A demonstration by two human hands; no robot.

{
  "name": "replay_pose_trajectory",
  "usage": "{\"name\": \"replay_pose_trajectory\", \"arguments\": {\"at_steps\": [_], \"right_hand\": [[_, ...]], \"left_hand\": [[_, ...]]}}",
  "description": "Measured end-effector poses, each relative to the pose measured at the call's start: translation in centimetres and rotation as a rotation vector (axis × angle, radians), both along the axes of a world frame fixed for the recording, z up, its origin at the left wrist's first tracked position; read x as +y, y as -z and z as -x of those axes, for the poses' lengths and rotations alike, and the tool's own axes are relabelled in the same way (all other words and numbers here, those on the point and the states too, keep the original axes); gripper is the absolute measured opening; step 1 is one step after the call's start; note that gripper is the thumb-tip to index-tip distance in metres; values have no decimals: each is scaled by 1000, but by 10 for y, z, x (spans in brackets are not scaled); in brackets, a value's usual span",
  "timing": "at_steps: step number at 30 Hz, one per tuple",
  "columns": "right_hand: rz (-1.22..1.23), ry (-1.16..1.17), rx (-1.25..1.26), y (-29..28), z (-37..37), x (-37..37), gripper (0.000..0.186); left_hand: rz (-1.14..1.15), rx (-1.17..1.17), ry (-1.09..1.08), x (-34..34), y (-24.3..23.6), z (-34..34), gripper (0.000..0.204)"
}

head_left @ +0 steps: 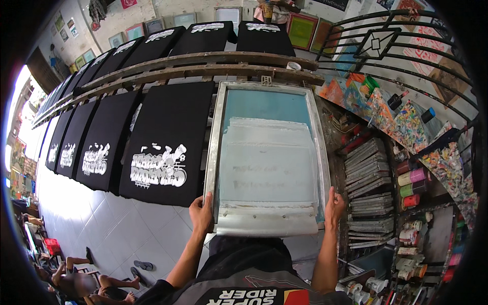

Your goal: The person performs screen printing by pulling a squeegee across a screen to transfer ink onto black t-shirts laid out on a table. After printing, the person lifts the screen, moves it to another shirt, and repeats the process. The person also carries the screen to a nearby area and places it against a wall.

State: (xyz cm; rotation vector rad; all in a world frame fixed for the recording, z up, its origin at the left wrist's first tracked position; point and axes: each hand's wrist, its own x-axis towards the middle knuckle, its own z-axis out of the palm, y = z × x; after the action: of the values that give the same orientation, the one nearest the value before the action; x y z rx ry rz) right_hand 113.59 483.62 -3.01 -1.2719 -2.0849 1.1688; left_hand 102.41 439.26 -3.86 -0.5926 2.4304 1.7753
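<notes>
Screen-printing frame (267, 160) lies between left hand (201, 211) and right hand (334, 207), long axis running fore-and-aft; both, similarly near, curl around its opposite sides.

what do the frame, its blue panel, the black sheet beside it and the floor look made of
Frame: probably metal, perhaps aluminium; dull silver-grey with scuffs.
Blue panel: possibly fine mesh, smooth and smeared grey; no weave discernible.
Black sheet: likely fabric; matte, with a wavy lower edge.
Floor: likely glazed tile; pale, shiny, with joint lines.
</notes>
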Motion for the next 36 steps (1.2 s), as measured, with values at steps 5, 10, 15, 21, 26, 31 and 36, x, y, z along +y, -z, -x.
{"name": "replay_pose_trajectory", "arguments": {"at_steps": [5,10,15,21,26,31,36], "right_hand": [[7,-21,18,0,17,8,59],[11,-65,100,5,19,13,52],[-28,-99,54,6,19,11,48],[-15,-121,33,32,23,14,49],[-107,-222,168,27,26,5,59],[-468,-818,54,-38,-1,-21,72],[-640,-1306,-164,-64,-29,-58,67]], "left_hand": [[-3,7,19,11,-3,18,55],[134,35,76,21,-16,27,49],[165,-12,100,22,-15,30,48],[269,-11,31,33,6,37,57],[272,61,32,25,23,37,52],[366,294,-107,32,2,8,40],[480,385,-53,54,-34,-35,29]]}}
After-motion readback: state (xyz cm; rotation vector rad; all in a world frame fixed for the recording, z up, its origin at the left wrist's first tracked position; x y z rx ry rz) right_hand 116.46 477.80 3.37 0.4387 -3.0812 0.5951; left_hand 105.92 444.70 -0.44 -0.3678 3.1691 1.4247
